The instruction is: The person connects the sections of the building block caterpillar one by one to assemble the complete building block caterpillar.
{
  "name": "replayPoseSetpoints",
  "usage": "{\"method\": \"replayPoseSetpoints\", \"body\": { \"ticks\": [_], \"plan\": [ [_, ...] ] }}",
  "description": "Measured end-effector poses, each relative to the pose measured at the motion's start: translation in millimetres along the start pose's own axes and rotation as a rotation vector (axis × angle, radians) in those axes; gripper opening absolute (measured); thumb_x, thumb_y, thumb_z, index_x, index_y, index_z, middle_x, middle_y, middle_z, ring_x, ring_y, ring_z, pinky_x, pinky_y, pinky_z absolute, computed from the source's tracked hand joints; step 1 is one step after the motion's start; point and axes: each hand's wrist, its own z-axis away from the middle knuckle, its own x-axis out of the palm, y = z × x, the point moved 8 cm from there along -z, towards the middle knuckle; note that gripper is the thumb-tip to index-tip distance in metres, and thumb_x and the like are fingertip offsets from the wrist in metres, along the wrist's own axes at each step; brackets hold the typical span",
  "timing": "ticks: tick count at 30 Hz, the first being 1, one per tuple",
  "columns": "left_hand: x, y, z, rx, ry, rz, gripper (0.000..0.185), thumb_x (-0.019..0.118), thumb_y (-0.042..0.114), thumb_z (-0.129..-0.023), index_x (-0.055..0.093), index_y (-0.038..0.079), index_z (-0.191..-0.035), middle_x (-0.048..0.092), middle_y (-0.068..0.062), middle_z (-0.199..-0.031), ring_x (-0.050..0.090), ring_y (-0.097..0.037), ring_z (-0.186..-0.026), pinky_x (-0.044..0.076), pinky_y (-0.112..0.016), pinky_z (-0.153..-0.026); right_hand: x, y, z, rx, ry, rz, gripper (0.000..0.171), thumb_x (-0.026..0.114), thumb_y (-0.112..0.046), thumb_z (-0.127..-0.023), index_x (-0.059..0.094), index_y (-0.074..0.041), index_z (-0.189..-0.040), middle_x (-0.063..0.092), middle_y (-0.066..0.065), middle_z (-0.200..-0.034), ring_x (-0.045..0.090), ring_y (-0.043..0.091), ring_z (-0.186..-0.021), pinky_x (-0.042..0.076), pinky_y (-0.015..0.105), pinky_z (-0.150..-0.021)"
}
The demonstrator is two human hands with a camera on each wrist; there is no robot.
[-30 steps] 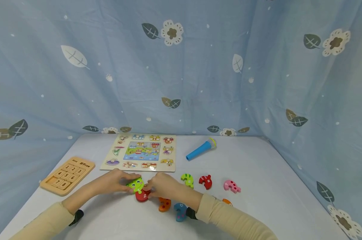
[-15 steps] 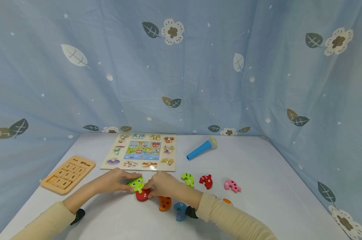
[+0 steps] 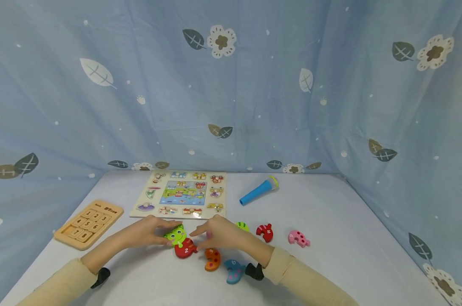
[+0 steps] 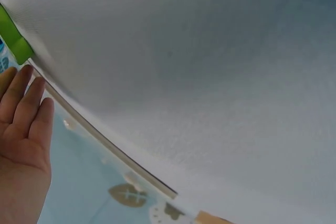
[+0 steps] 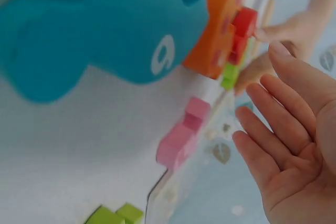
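Note:
My left hand [image 3: 150,231] holds a green smiling animal-head puzzle piece [image 3: 176,235] between thumb and fingers. A red puzzle piece numbered 2 [image 3: 186,250] lies against the head's lower right side. Just right of it hovers my right hand [image 3: 225,233], fingers apart and holding nothing. Nearest the right hand are an orange piece numbered 3 [image 3: 212,260] and a blue spotted piece [image 3: 234,271]. A pink piece [image 5: 181,137], mostly hidden in the head view, shows in the right wrist view. The left wrist view catches only the green piece's edge [image 4: 18,45] at the fingertips.
Farther right lie a green striped piece [image 3: 242,226], a red piece [image 3: 265,233] and a pink piece [image 3: 299,238]. Behind the hands are a picture peg board [image 3: 139,197] and a blue toy microphone [image 3: 255,193]. A wooden number board [image 3: 72,242] lies left.
My right hand has let go of the red piece and moved slightly right, fingers spread. The left hand stays on the green head. An orange piece at right is now hidden behind the right sleeve.

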Motion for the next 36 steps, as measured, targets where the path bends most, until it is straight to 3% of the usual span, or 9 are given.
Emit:
{"method": "replayPoseSetpoints", "body": {
  "ticks": [5,8,12,15,18,22,29,32,36],
  "plan": [
    [0.0,0.9,1.1,0.000,0.012,-0.003,0.066,0.072,0.047,-0.080,0.059,0.008,-0.132,0.059,-0.009,-0.131,0.055,-0.032,-0.121,0.048,-0.046,-0.097,-7.9,4.9,14.0,0.048,0.015,-0.020,0.035,0.078,-0.025,-0.083,0.072,-0.017,-0.117,0.071,-0.005,-0.084,0.040,0.005,-0.055,0.029,0.015,-0.046],
    [0.0,2.5,1.1,0.001,0.013,0.000,0.066,0.072,0.046,-0.080,0.059,0.008,-0.132,0.059,-0.009,-0.131,0.055,-0.032,-0.121,0.048,-0.046,-0.097,-9.7,6.5,22.6,0.070,0.013,-0.047,0.038,0.079,-0.025,-0.081,0.072,-0.017,-0.118,0.068,-0.004,-0.079,0.050,0.006,-0.065,0.034,0.014,-0.050],
    [-0.2,4.6,1.4,0.003,0.018,-0.012,0.066,0.072,0.046,-0.081,0.059,0.007,-0.132,0.059,-0.010,-0.131,0.055,-0.032,-0.120,0.048,-0.047,-0.096,-8.9,7.7,32.5,0.088,0.002,-0.105,0.041,0.080,-0.026,-0.080,0.071,-0.016,-0.119,0.072,-0.007,-0.103,0.060,0.005,-0.084,0.043,0.013,-0.058],
    [-0.4,5.6,1.7,0.005,0.022,-0.017,0.065,0.073,0.045,-0.081,0.060,0.006,-0.132,0.060,-0.012,-0.130,0.055,-0.033,-0.119,0.048,-0.048,-0.095,-5.1,9.9,38.0,0.115,-0.023,-0.125,0.042,0.080,-0.027,-0.081,0.070,-0.018,-0.120,0.073,-0.006,-0.086,0.054,0.005,-0.060,0.039,0.013,-0.051],
    [0.1,5.1,1.6,-0.006,0.017,-0.014,0.065,0.073,0.045,-0.081,0.060,0.007,-0.132,0.059,-0.012,-0.130,0.055,-0.033,-0.120,0.048,-0.047,-0.095,-1.2,12.6,42.4,0.141,-0.036,-0.114,0.045,0.080,-0.030,-0.079,0.069,-0.021,-0.122,0.073,-0.008,-0.092,0.051,0.002,-0.059,0.036,0.014,-0.047],
    [1.1,3.7,1.1,-0.021,0.006,-0.012,0.065,0.073,0.046,-0.081,0.059,0.008,-0.132,0.060,-0.010,-0.130,0.056,-0.032,-0.120,0.049,-0.046,-0.096,3.1,13.0,47.6,0.144,-0.035,-0.086,0.049,0.081,-0.034,-0.077,0.069,-0.021,-0.122,0.067,-0.011,-0.117,0.058,-0.002,-0.101,0.046,0.016,-0.058],
    [0.8,2.3,0.4,-0.030,0.010,-0.027,0.067,0.072,0.049,-0.079,0.060,0.009,-0.132,0.061,-0.008,-0.129,0.060,-0.023,-0.114,0.052,-0.037,-0.090,9.9,9.3,50.6,0.074,-0.044,0.008,0.056,0.084,-0.033,-0.073,0.068,-0.014,-0.123,0.067,-0.007,-0.118,0.057,0.000,-0.111,0.048,0.014,-0.087],
    [0.9,2.6,0.2,-0.028,0.008,-0.030,0.067,0.072,0.049,-0.079,0.061,0.009,-0.131,0.061,-0.008,-0.128,0.061,-0.021,-0.112,0.053,-0.034,-0.087,12.6,9.7,50.1,0.067,-0.050,0.035,0.058,0.084,-0.034,-0.074,0.067,-0.013,-0.125,0.066,-0.007,-0.120,0.058,-0.001,-0.108,0.049,0.011,-0.078],
    [0.7,3.9,-0.1,-0.017,0.009,-0.033,0.067,0.072,0.048,-0.079,0.060,0.008,-0.132,0.060,-0.011,-0.129,0.057,-0.029,-0.118,0.049,-0.044,-0.096,14.4,10.3,48.6,0.072,-0.055,0.044,0.057,0.084,-0.034,-0.074,0.067,-0.014,-0.125,0.066,-0.008,-0.119,0.059,-0.003,-0.102,0.048,0.009,-0.072]
  ]
}}
